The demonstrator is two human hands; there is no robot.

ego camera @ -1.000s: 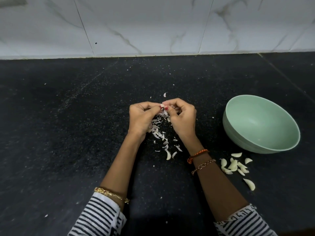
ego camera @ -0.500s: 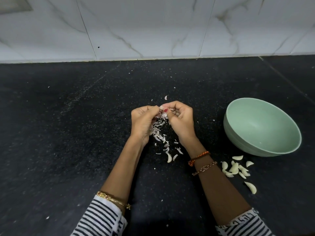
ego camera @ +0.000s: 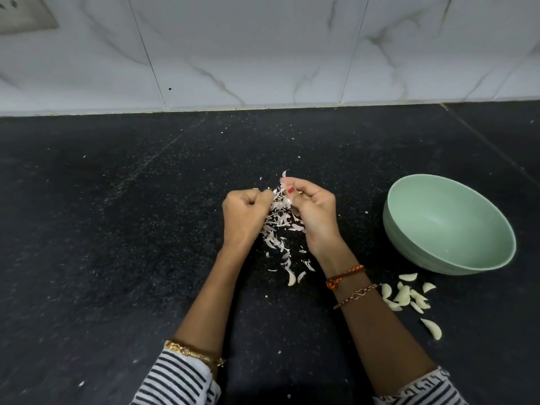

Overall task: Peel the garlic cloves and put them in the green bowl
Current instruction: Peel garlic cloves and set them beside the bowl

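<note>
garlic clove point(ego camera: 285, 190) mid-peel, hands just drawn apart above the skins point(ego camera: 277, 229).
right hand point(ego camera: 314, 213) pinches the clove; left hand point(ego camera: 247, 213), fingers curled, seems to grip a torn strip. half a second ago they touched, so skin is coming off. green bowl point(ego camera: 409, 247) empty; peeled cloves point(ego camera: 404, 295) lie beside it.

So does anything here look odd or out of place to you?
Yes: the green bowl looks empty, while the peeled garlic cloves lie in a loose pile on the black counter in front of it. Papery skins are scattered between the left hand and right hand.
</note>
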